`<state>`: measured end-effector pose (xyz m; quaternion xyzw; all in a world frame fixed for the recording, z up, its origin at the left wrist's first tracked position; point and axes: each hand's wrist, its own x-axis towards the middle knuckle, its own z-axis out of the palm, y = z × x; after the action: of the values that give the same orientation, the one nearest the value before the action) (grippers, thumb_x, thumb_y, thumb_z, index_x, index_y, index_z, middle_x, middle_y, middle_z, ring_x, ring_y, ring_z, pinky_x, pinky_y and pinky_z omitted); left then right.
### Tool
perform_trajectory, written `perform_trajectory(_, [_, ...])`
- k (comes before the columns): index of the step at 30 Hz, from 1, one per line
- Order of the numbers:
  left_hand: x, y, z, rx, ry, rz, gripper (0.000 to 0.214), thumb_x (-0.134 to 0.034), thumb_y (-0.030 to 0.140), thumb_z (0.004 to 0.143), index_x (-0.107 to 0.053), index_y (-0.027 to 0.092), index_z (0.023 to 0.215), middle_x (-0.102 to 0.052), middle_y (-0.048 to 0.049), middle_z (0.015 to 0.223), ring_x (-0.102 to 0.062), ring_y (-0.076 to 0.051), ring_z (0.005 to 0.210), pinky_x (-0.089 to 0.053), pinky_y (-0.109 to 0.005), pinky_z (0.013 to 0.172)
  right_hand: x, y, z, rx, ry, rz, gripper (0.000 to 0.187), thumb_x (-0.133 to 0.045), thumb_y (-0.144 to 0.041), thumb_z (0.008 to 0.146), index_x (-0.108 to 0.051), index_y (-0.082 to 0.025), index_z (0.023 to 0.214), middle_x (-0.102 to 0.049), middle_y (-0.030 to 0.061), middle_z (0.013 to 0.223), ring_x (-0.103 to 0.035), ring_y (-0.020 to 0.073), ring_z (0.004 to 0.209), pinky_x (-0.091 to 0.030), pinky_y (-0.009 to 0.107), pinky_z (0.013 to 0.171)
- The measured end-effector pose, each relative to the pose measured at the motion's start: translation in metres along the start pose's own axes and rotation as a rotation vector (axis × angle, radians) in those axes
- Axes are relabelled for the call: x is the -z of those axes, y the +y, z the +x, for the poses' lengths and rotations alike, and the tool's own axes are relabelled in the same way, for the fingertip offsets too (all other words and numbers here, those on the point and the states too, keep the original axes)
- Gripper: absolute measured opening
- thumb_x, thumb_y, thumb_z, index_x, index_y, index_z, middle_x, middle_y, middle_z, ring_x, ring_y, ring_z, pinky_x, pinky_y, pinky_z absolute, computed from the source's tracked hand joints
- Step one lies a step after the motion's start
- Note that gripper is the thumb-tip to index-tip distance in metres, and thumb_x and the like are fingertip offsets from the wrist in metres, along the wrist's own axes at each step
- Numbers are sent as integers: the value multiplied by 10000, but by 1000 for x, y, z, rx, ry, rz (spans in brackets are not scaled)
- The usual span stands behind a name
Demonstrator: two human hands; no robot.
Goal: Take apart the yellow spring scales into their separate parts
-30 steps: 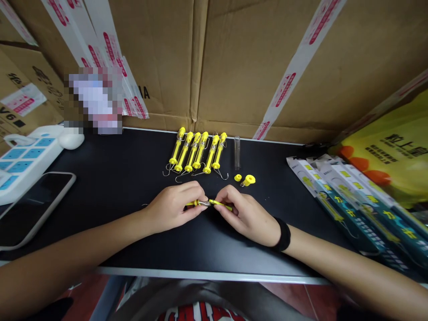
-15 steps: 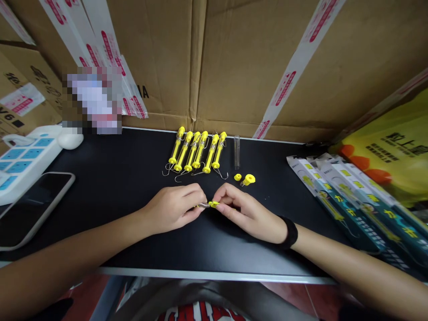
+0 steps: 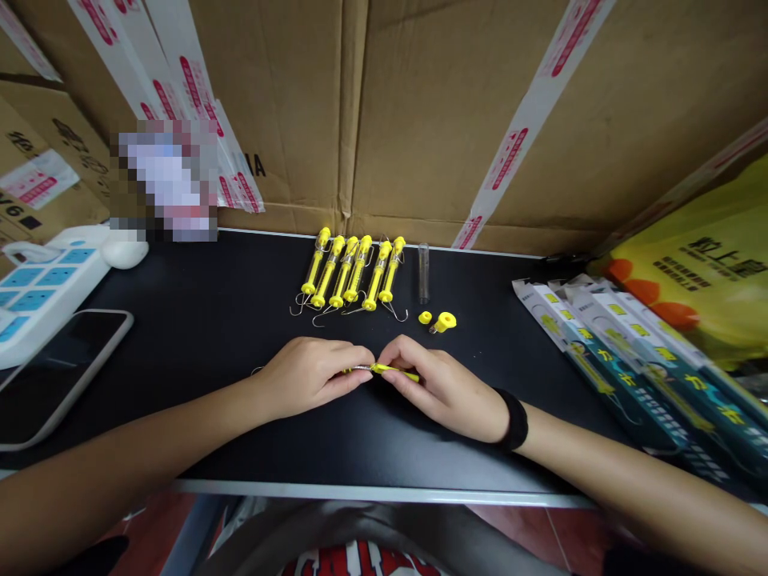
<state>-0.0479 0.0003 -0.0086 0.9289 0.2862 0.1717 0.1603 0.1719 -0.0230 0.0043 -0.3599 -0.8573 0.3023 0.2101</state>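
My left hand [image 3: 312, 374] and my right hand [image 3: 441, 382] meet at the middle of the black table [image 3: 216, 336]. Both pinch one small part: a metal spring joined to a thin yellow rod [image 3: 390, 370]. The left fingers close on the spring end, the right fingers on the yellow rod. Behind them lies a row of several assembled yellow spring scales [image 3: 351, 274] with wire hooks. A clear empty tube [image 3: 423, 272] lies beside that row, with two small yellow caps [image 3: 439, 321] in front of it.
Packaged scales [image 3: 630, 360] are stacked at the right, under a yellow bag [image 3: 702, 272]. A phone [image 3: 54, 372] and a white power strip [image 3: 42, 280] lie at the left. Cardboard boxes [image 3: 384, 112] wall the back.
My right hand has slid slightly along the rod, so more of the yellow rod shows beside its fingers again. My left hand has barely moved.
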Motion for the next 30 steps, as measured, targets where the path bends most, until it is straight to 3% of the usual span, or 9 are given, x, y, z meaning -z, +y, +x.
perform_trajectory(8, [2,4,3,3,31,-12,185,-409,249,907,-581,193,939,-583,16,816,-550,-78,695,-376,-181,635,0,0,1,29,-6,-179,136,-364,-250,943,-480,-189,976,-615,34,786,-567,132,677,-405,240,620])
perform_trajectory(12, [1,2,1,-33,41,74,210,-383,265,926,-581,198,946,-591,17,814,-561,-89,730,-390,-195,656,2,-1,1,-13,-14,-140,144,-369,-262,942,-491,-187,955,-592,13,739,-539,118,634,-391,231,602])
perform_trajectory(19, [1,2,0,-166,55,357,253,-350,276,944,-595,212,949,-604,11,820,-549,-104,705,-401,-221,647,5,1,3,-142,-120,323,176,-405,-310,931,-489,-162,886,-466,-36,673,-400,71,589,-345,194,558])
perform_trajectory(25, [3,5,0,-261,92,497,235,-362,236,938,-596,225,937,-600,24,769,-515,-92,642,-360,-232,576,3,7,6,-335,-307,863,266,-480,-427,881,-428,-172,824,-306,-108,516,-214,39,432,-185,171,392])
perform_trajectory(30, [5,3,-2,-302,156,560,186,-408,201,914,-585,227,966,-614,30,768,-505,-92,614,-339,-246,540,3,8,7,-410,-377,1029,242,-509,-405,871,-445,-175,833,-306,-116,493,-195,32,402,-202,159,373])
